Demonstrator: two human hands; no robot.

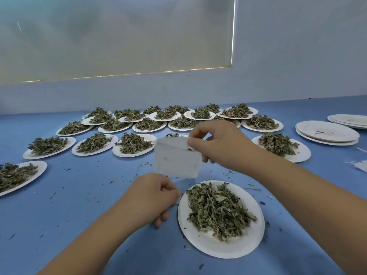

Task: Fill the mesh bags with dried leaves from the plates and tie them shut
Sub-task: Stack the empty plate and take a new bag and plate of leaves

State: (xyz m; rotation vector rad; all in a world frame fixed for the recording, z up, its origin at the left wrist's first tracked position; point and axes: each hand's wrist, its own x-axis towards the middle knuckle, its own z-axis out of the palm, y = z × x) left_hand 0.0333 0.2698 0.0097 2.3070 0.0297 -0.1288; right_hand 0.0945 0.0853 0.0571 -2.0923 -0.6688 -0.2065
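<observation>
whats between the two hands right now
In the head view, the white mesh bag hangs between them: the right hand pinches its top corner, and the left hand sits just below its bottom edge.

The right hand (220, 143) is pinching the top edge of a mesh bag (174, 161), holding it above the table (89, 205); the left hand (151, 197) is curling its fingers (164, 216) just below it. Dried leaves (216, 211) are lying heaped on the near plate (218, 249); more heaped plates (95, 144) are sitting behind.
</observation>
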